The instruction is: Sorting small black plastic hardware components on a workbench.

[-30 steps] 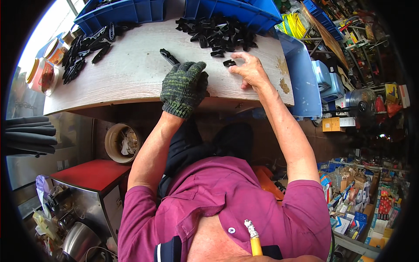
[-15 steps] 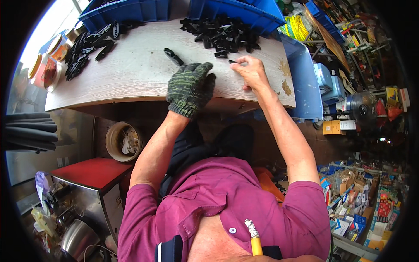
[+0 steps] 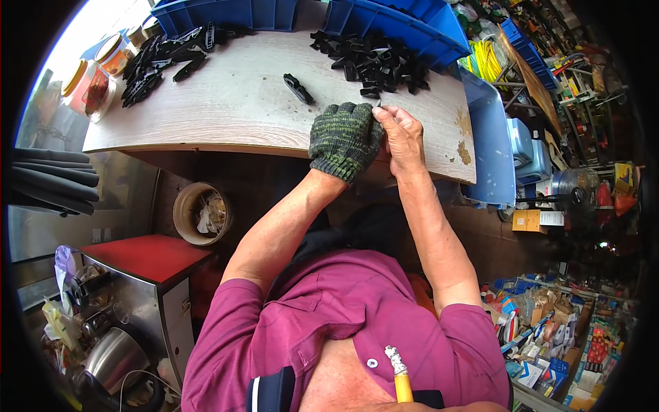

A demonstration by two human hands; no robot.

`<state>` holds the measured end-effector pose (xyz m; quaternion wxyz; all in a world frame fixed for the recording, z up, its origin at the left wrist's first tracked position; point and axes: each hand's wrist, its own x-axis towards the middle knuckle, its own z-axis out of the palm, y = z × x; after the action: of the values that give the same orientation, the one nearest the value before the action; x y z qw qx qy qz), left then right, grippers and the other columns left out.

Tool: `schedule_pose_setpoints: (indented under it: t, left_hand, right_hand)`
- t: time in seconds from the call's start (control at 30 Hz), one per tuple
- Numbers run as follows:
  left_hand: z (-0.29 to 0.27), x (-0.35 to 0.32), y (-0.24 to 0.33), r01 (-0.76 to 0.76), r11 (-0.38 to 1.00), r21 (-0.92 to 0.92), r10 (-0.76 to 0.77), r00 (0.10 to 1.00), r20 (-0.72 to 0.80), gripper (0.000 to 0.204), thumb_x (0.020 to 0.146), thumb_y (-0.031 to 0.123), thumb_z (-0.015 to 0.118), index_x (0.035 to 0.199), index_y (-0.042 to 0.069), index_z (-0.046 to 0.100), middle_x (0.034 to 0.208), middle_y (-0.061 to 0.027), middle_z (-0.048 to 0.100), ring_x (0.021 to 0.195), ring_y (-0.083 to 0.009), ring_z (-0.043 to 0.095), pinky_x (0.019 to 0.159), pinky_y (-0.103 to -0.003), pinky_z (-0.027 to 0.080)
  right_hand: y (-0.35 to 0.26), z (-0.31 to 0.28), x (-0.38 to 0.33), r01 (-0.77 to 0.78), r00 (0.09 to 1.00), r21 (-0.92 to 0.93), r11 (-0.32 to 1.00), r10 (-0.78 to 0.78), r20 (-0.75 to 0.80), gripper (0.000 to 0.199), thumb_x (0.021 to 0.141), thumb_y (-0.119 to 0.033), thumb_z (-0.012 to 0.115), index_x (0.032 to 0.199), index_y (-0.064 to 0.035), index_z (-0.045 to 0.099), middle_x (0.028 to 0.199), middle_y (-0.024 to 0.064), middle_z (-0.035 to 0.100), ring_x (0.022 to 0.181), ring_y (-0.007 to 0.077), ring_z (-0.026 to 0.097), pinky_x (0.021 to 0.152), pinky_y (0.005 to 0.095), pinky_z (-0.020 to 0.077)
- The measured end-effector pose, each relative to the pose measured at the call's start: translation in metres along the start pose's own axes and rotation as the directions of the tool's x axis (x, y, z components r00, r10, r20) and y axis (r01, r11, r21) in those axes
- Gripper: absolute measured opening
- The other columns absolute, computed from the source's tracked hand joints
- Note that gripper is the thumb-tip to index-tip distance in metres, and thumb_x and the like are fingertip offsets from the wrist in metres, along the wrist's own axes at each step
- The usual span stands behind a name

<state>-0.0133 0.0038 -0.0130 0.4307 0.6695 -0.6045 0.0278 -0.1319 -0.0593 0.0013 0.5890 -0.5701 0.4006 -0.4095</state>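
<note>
My left hand (image 3: 345, 139), in a dark green and black knit glove, is closed over the near edge of the pale tabletop (image 3: 240, 103); whatever lies inside its fingers is hidden. Against it, my bare right hand (image 3: 403, 137) pinches a small black plastic piece, of which only a dark tip shows between thumb and forefinger. One long black plastic part (image 3: 298, 89) lies alone just beyond the glove. Past my right hand spreads a pile of short black plastic pieces (image 3: 384, 63). A heap of longer black parts (image 3: 161, 58) lies at the far left.
Two blue bins (image 3: 233, 15) line the table's far edge. Lidded jars (image 3: 86, 86) stand at its left end, and a pale blue plastic container (image 3: 491, 137) adjoins the right end. A waste bucket (image 3: 180, 218) and red-topped cabinet (image 3: 144, 257) are below left.
Both hands have come together: the gloved left hand moved right to meet my right hand, which drew away from the pile of short pieces with a small black piece. The view shifted slightly.
</note>
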Motion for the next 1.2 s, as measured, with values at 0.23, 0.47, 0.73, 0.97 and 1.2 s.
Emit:
schedule_pose_setpoints:
  t: [0.23, 0.47, 0.73, 0.97, 1.2]
  left_hand:
    - [-0.003, -0.002, -0.004, -0.049, 0.999, 0.015, 0.050, 0.998, -0.046, 0.016, 0.084, 0.020, 0.067, 0.094, 0.007, 0.065, 0.083, -0.0136, 0.065, 0.079, -0.0350, 0.062, 0.070, -0.048, 0.049]
    - [-0.032, 0.000, -0.027, -0.222, 0.975, 0.032, 0.224, 0.972, -0.075, 0.038, 0.082, 0.016, 0.067, 0.118, 0.008, 0.064, 0.114, -0.0139, 0.066, 0.107, -0.0335, 0.060, 0.095, -0.048, 0.047]
    - [-0.067, 0.042, -0.113, -0.193, 0.921, 0.338, 0.128, 0.970, 0.205, 0.027, 0.084, 0.019, 0.065, 0.111, 0.015, 0.068, 0.106, -0.0115, 0.066, 0.104, -0.0364, 0.060, 0.087, -0.049, 0.050]
    - [-0.073, 0.035, -0.101, -0.126, 0.879, 0.460, 0.067, 0.987, 0.143, 0.016, 0.088, 0.022, 0.065, 0.100, 0.011, 0.067, 0.093, -0.0130, 0.068, 0.093, -0.0373, 0.063, 0.078, -0.050, 0.050]
    - [-0.046, -0.004, -0.043, -0.116, 0.964, -0.237, 0.141, 0.986, 0.091, 0.026, 0.093, 0.018, 0.064, 0.115, 0.003, 0.067, 0.104, -0.0192, 0.070, 0.095, -0.0393, 0.067, 0.081, -0.044, 0.055]
  right_hand:
    - [-0.005, -0.002, 0.003, -0.097, 0.993, -0.096, 0.991, 0.104, 0.063, 0.023, 0.092, -0.027, 0.073, 0.082, -0.0075, 0.065, 0.066, -0.0099, 0.050, 0.056, 0.0013, 0.036, 0.050, 0.0226, 0.0265]
    - [-0.002, -0.003, -0.003, -0.073, 0.995, -0.035, 0.997, 0.075, 0.058, 0.031, 0.096, -0.036, 0.064, 0.084, -0.0084, 0.059, 0.051, -0.0067, 0.038, 0.042, 0.0060, 0.039, 0.045, 0.0287, 0.0516]
    - [-0.003, 0.004, -0.005, -0.084, 0.995, 0.060, 0.995, 0.086, -0.040, 0.030, 0.098, -0.034, 0.058, 0.079, -0.0115, 0.050, 0.047, -0.0051, 0.032, 0.040, 0.0078, 0.038, 0.041, 0.0319, 0.0526]
    - [-0.008, 0.010, -0.006, -0.090, 0.985, 0.154, 0.984, 0.111, -0.130, 0.035, 0.099, -0.036, 0.052, 0.073, -0.0127, 0.045, 0.047, -0.0031, 0.029, 0.040, 0.0103, 0.036, 0.041, 0.0364, 0.0528]
    - [-0.006, 0.008, -0.008, -0.073, 0.977, 0.222, 0.972, 0.114, -0.179, 0.037, 0.098, -0.038, 0.048, 0.073, -0.0111, 0.047, 0.051, -0.0017, 0.032, 0.040, 0.0131, 0.035, 0.038, 0.0368, 0.0502]
